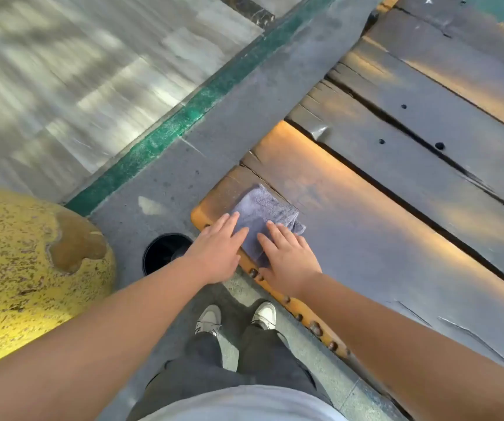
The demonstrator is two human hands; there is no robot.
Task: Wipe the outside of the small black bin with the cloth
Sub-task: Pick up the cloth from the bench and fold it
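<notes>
Fingers [238,221] flat on cloth [264,214]

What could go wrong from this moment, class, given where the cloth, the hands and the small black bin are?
1. The cloth lies at the bench end, under the fingertips of both flat hands (left hand, right hand); a sweep might push it off onto the ground.
2. The small black bin stands open on the ground beside the feet, partly hidden by the left forearm; a step or reach could tip it.
</notes>
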